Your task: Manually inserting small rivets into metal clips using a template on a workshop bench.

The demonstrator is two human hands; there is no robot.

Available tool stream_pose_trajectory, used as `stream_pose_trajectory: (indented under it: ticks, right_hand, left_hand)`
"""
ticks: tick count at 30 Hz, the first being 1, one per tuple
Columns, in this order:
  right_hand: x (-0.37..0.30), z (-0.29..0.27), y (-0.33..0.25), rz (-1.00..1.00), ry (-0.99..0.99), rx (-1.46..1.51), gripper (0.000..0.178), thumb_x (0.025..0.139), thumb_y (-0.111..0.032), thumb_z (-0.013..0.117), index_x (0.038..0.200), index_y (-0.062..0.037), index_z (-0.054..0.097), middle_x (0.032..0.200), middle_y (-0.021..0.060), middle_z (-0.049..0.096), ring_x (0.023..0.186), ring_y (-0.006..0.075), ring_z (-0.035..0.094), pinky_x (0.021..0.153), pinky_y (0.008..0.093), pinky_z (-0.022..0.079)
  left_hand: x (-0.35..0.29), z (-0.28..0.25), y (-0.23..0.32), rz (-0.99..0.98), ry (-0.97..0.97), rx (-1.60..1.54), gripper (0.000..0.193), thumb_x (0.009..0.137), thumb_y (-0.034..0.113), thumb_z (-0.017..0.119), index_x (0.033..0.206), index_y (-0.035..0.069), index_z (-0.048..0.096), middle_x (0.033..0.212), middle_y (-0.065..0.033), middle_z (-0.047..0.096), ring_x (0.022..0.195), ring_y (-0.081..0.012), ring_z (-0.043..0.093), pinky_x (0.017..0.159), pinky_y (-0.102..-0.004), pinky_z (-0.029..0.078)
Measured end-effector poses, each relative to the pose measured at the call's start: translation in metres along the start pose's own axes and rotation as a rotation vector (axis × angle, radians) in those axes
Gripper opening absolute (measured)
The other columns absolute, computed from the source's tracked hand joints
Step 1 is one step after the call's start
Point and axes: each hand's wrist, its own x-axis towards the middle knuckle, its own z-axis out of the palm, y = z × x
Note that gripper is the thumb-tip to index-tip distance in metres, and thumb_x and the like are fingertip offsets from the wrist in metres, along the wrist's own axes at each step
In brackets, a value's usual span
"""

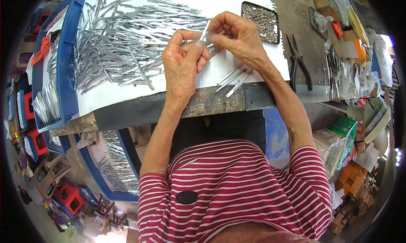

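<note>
Over the table, my left hand pinches a slender silver metal piece between thumb and index finger. My right hand meets it from the other side, its thumb and fingertips closed against the same piece; anything smaller between those fingertips is too small to make out. Beyond and to the left of my hands spreads a heap of similar slender metal pieces on a white sheet. Several loose metal pieces lie below my right hand near the table edge. A black tray of small shiny metal bits sits just right of it.
Black-handled pliers and other hand tools lie on the wooden table to the right. A blue bin with more metal pieces stands at the left edge; another blue bin is below. Plastic bags and boxes crowd the far right.
</note>
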Motion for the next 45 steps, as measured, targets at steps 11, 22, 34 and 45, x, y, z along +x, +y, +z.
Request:
stream_pose_trajectory:
  ticks: [11,22,34,45]
  right_hand:
    - [0.001,0.001,0.000,0.011,-0.007,0.042,0.014,0.073,-0.004,0.062,0.085,-0.0007,0.057,0.076,0.0022,0.058,0.069,0.0072,0.056,0.063,0.0193,0.049]
    - [0.001,0.000,-0.001,0.016,0.016,0.112,0.015,0.072,-0.004,0.063,0.085,-0.0013,0.057,0.077,0.0022,0.059,0.069,0.0072,0.057,0.062,0.0193,0.048]
    - [0.004,-0.007,0.001,-0.004,0.126,0.195,0.014,0.073,-0.002,0.063,0.086,-0.0013,0.058,0.076,0.0033,0.060,0.071,0.0088,0.059,0.064,0.0204,0.051]
    - [0.007,-0.015,0.008,0.077,0.017,0.623,0.020,0.072,-0.002,0.066,0.086,-0.0024,0.053,0.078,0.0051,0.059,0.072,0.0103,0.059,0.066,0.0215,0.050]
  left_hand:
    - [-0.002,0.000,0.002,0.003,-0.005,0.032,0.006,0.083,0.001,0.046,0.089,-0.001,0.048,0.057,-0.0051,0.053,0.044,-0.0021,0.037,0.039,-0.0148,0.026]
    - [0.001,0.001,0.003,-0.020,-0.019,-0.059,0.007,0.083,0.001,0.048,0.090,-0.002,0.048,0.057,-0.0057,0.053,0.042,-0.0018,0.034,0.038,-0.0154,0.023]
    - [0.017,0.014,0.004,0.104,-0.065,0.321,0.013,0.084,0.004,0.048,0.096,0.001,0.050,0.060,0.0006,0.050,0.045,-0.0001,0.031,0.038,-0.0157,0.021]
    - [0.025,-0.004,0.005,-0.234,-0.248,-0.316,0.011,0.082,0.004,0.050,0.093,0.001,0.049,0.060,-0.0037,0.051,0.043,-0.0013,0.033,0.037,-0.0147,0.024]
